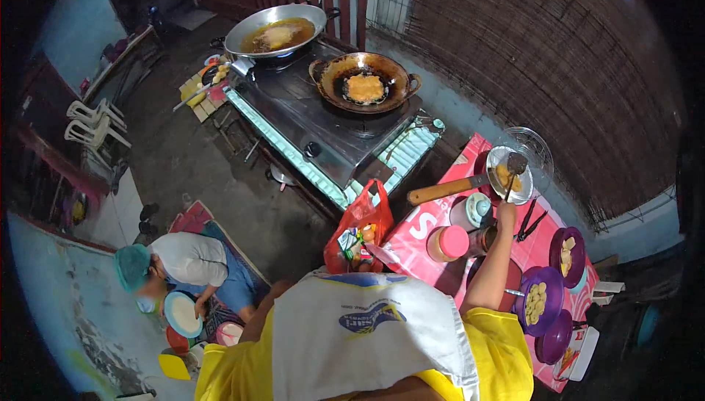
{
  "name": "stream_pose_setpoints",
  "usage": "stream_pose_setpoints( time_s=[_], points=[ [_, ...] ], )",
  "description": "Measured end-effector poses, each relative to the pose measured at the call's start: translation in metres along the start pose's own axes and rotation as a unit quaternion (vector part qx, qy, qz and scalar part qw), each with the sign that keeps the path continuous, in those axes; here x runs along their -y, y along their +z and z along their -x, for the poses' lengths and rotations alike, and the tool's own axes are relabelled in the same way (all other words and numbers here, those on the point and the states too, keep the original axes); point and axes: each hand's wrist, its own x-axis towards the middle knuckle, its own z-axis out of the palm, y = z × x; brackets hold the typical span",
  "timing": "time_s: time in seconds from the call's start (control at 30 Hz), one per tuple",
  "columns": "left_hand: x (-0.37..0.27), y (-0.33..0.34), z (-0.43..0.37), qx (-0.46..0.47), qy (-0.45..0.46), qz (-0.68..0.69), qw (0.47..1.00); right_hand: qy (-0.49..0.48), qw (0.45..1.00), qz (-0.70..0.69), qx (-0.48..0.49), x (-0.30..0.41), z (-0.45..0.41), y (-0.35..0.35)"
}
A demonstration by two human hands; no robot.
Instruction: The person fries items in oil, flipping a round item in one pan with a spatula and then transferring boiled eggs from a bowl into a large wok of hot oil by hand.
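Observation:
My right hand (506, 213) grips the thin handle of a dark ladle (516, 164), whose head is over a metal plate (527, 186) holding orange-yellow food. A wooden-handled spatula (440, 189) lies beside that plate on the table with the red and white cloth. My left hand (282, 287) hangs low near the apron's edge; its fingers are too dark to make out. Ahead on the stove, a browned wok (325, 79) holds a golden piece frying in oil (364, 88). Behind it to the left, a silver wok (248, 21) holds oil and paler food over a blue flame.
Jars (447, 243), black tongs (530, 225) and purple bowls (520, 285) of food crowd the right table. A red plastic bag (385, 213) hangs by its near corner. A person (193, 258) sits on a mat at lower left, holding a basin (172, 328). White chairs (91, 123) stand far left.

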Motion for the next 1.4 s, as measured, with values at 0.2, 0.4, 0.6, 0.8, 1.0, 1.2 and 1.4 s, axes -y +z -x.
stream_pose_setpoints(
  time_s=[0.2,0.4,0.6,0.8,1.0,1.2,1.4],
  points=[
    [0.013,-0.001,-0.007,0.005,0.022,-0.023,0.999,-0.01,0.982,-0.185,-0.022,0.018,0.033,-0.044],
    [0.03,0.009,-0.01,0.004,0.094,-0.072,0.993,-0.287,0.933,-0.217,-0.023,0.125,0.061,-0.07],
    [0.023,-0.007,-0.002,-0.105,0.033,-0.028,0.994,-0.337,0.932,-0.017,0.137,0.26,0.077,-0.079],
    [0.045,0.038,0.021,-0.09,-0.054,0.08,0.991,-0.356,0.908,0.218,0.024,0.351,0.065,-0.039],
    [0.05,0.059,0.032,-0.105,-0.105,0.145,0.978,-0.346,0.901,0.263,-0.002,0.371,0.017,0.011],
    [0.054,0.076,0.04,-0.136,-0.136,0.183,0.964,-0.376,0.899,0.225,0.008,0.386,0.013,0.032],
    [0.04,0.058,0.03,-0.236,-0.052,0.178,0.954,-0.388,0.887,0.249,-0.004,0.383,0.024,0.01]
  ],
)
